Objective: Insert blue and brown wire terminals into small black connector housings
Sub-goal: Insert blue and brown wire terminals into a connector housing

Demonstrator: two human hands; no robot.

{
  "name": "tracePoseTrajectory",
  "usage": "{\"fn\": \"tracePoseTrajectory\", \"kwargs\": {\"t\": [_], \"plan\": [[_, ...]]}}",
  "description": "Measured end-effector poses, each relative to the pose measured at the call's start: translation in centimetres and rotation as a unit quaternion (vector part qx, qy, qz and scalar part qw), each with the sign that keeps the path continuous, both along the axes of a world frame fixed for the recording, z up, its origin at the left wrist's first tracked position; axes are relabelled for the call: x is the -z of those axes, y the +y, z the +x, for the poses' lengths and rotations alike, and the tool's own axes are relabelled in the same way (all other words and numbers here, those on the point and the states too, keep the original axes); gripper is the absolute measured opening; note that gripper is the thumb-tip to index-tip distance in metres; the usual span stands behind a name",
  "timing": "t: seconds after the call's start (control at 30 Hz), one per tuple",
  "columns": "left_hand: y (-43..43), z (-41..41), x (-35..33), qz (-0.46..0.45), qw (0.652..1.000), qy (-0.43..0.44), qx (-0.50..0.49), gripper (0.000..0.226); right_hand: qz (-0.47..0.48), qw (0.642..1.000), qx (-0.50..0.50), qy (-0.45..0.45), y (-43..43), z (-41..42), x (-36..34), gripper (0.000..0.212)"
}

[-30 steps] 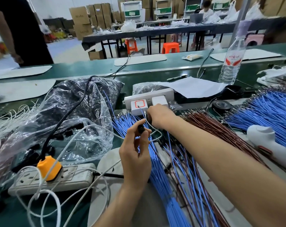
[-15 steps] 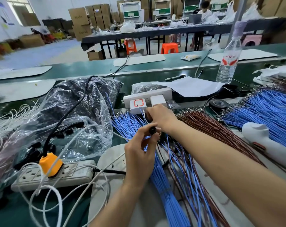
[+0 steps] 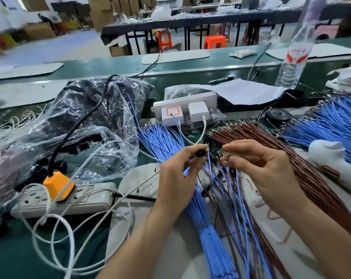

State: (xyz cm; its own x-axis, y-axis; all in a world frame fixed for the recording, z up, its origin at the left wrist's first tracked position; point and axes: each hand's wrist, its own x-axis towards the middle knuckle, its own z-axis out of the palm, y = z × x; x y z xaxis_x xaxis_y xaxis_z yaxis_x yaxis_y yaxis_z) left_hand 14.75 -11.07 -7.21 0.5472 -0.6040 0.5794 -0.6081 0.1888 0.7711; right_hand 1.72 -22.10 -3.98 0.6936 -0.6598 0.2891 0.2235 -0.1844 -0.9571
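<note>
My left hand pinches a small black connector housing between thumb and fingertips, above the bundle of blue wires. A thin blue wire hangs down from the housing. My right hand is just to its right, fingers curled, pinching the terminal end of a wire close to the housing. The two hands are a few centimetres apart. A fan of brown wires lies under and behind my right hand. A second spread of blue wires lies at the far right.
A clear plastic bag of black housings lies at left. A white power strip with an orange plug and loose white cables sits at front left. Two white chargers, a water bottle, black tape roll and a white tool stand behind and right.
My right hand came back from the wire pile near the chargers with a wire end. My left hand lifted the housing slightly rightward. The hands now face each other.
</note>
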Motion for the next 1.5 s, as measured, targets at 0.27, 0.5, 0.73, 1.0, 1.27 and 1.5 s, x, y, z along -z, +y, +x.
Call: {"fn": "tracePoseTrajectory", "kwargs": {"t": [0.27,0.5,0.73,1.0,1.27,1.5], "plan": [[-0.1,-0.4,-0.1,-0.002,0.999,0.017,0.041,0.037,-0.071,0.996,0.027,-0.043,1.2,-0.3,-1.0,0.016],[0.1,-0.6,-0.4,0.026,0.998,-0.003,0.049,0.027,-0.144,0.989,0.035,-0.010,1.5,-0.3,-0.2,0.017],[0.1,-0.6,-0.4,0.042,0.997,-0.065,0.024,0.024,-0.315,0.946,0.077,-0.009,0.8,-0.1,0.7,0.012],[0.3,-0.5,-0.3,0.062,0.998,0.003,0.030,0.023,-0.193,0.980,0.041,0.002,0.5,0.0,0.8,0.019],[0.3,-0.4,-0.4,0.074,0.996,0.017,0.041,0.017,-0.148,0.988,0.031,0.031,0.4,-0.1,0.4,0.022],[0.2,-0.3,-0.2,0.093,0.995,0.006,0.034,0.016,-0.051,0.997,-0.013,0.047,0.0,-0.1,0.1,0.023]]}}
